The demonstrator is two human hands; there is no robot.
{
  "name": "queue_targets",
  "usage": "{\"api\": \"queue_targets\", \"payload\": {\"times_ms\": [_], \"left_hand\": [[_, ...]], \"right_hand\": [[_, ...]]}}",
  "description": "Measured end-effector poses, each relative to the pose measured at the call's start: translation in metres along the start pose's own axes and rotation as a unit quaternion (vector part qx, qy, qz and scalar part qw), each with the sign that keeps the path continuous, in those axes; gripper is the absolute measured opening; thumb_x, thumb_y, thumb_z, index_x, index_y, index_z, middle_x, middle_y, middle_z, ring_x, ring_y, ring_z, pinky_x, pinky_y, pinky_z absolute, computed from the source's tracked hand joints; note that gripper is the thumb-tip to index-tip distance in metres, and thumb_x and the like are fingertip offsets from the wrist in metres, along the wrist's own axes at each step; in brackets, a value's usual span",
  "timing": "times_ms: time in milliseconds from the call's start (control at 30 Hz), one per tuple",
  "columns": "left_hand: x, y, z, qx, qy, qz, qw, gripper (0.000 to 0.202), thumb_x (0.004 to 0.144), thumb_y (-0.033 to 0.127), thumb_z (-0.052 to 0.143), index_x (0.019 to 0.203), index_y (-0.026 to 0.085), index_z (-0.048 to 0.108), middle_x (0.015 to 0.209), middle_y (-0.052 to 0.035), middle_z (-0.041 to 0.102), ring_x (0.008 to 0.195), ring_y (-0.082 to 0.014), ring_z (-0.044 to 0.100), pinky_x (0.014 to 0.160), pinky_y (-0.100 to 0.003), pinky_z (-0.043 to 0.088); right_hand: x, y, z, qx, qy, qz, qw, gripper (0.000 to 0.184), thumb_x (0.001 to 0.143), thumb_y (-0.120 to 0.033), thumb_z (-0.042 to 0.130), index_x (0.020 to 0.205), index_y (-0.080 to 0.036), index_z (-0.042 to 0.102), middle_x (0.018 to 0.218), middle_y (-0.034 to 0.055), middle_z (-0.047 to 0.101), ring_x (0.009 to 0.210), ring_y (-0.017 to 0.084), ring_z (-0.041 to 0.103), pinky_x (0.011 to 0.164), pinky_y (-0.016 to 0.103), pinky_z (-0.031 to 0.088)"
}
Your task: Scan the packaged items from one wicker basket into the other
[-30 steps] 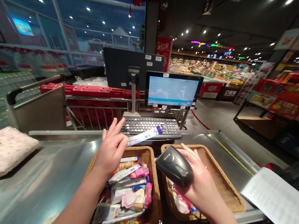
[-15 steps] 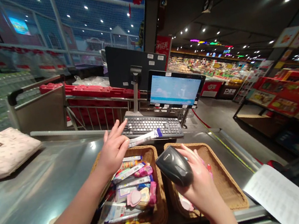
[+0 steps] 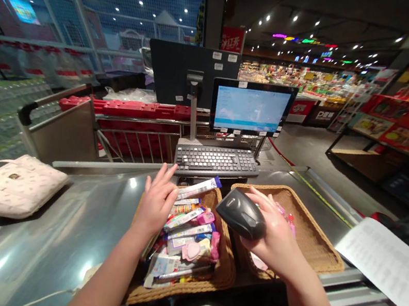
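Note:
My left hand [image 3: 157, 198] hovers over the far left edge of the left wicker basket [image 3: 227, 253]. Between its thumb and fingers is one end of a slim white packet with a blue tip [image 3: 199, 188]; the other fingers stretch toward the keyboard [image 3: 215, 160]. Several similar packets and pink plastic pieces [image 3: 191, 250] fill this basket. My right hand [image 3: 277, 235] is wrapped round a black barcode scanner [image 3: 241, 214], whose head points left. Beneath it stands the right wicker basket [image 3: 311, 229], with a few pink items partly hidden by the hand.
Behind the keyboard stand a lit screen [image 3: 252, 108] and a dark monitor back [image 3: 194, 71]. A pale handbag [image 3: 14, 187] rests on the metal counter [image 3: 98, 197] at left. At right lies a printed paper sheet [image 3: 385, 258]. A shopping cart [image 3: 136, 143] stands beyond the counter.
My left hand and the packet have drawn back from the keyboard's front edge toward the left basket. The scanner stays in my right hand, and the whole view has shifted slightly.

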State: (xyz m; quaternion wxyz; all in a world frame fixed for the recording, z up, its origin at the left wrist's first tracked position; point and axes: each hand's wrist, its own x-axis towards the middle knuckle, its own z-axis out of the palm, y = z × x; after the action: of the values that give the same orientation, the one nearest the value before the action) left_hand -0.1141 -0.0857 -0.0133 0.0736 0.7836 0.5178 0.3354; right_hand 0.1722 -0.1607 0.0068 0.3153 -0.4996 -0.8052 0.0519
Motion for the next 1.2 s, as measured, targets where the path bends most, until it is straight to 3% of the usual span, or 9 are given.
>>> {"api": "queue_targets", "payload": {"times_ms": [500, 700, 933, 1067, 1200], "left_hand": [[-0.048, -0.024, 0.001, 0.014, -0.018, -0.076, 0.997, 0.038, 0.095, 0.037, 0.034, 0.076, 0.021, 0.063, 0.152, -0.0083, 0.043, 0.147, -0.0319, 0.024, 0.111, -0.073, 0.014], [-0.08, -0.038, 0.0, 0.027, -0.008, -0.118, 0.993, 0.035, 0.094, 0.038, 0.037, 0.078, 0.022, 0.065, 0.149, -0.0083, 0.046, 0.147, -0.0339, 0.025, 0.109, -0.075, 0.016], [-0.122, -0.044, 0.01, 0.1, 0.046, -0.192, 0.975, 0.035, 0.092, 0.034, 0.039, 0.069, 0.021, 0.062, 0.145, -0.011, 0.051, 0.144, -0.0372, 0.029, 0.106, -0.077, 0.018], [-0.141, -0.044, 0.019, 0.147, 0.034, -0.202, 0.968, 0.034, 0.089, 0.032, 0.043, 0.066, 0.021, 0.065, 0.14, -0.0115, 0.056, 0.141, -0.0393, 0.035, 0.105, -0.078, 0.02], [-0.154, -0.045, 0.024, 0.187, -0.001, -0.179, 0.966, 0.033, 0.085, 0.029, 0.05, 0.057, 0.023, 0.065, 0.132, -0.0077, 0.063, 0.138, -0.0384, 0.041, 0.108, -0.078, 0.008]], "right_hand": [[0.007, -0.007, 0.011, 0.01, -0.017, 0.004, 1.0, 0.051, 0.074, -0.02, 0.063, 0.125, -0.024, 0.056, 0.132, 0.0103, 0.058, 0.139, 0.036, 0.04, 0.114, 0.066, 0.025], [0.011, -0.008, 0.016, 0.022, -0.021, 0.002, 1.0, 0.05, 0.074, -0.019, 0.063, 0.123, -0.025, 0.057, 0.132, 0.01, 0.058, 0.139, 0.037, 0.039, 0.114, 0.067, 0.024], [0.015, -0.01, 0.023, 0.033, -0.038, 0.002, 0.999, 0.047, 0.074, -0.019, 0.063, 0.12, -0.026, 0.059, 0.133, 0.0089, 0.057, 0.14, 0.037, 0.038, 0.114, 0.069, 0.023], [0.017, -0.014, 0.025, 0.041, -0.045, -0.001, 0.998, 0.048, 0.074, -0.019, 0.062, 0.121, -0.026, 0.057, 0.133, 0.0091, 0.057, 0.14, 0.036, 0.037, 0.114, 0.069, 0.021], [0.018, -0.016, 0.028, 0.045, -0.05, -0.002, 0.998, 0.048, 0.075, -0.019, 0.062, 0.122, -0.026, 0.057, 0.134, 0.0087, 0.056, 0.141, 0.035, 0.036, 0.115, 0.068, 0.02]]}}
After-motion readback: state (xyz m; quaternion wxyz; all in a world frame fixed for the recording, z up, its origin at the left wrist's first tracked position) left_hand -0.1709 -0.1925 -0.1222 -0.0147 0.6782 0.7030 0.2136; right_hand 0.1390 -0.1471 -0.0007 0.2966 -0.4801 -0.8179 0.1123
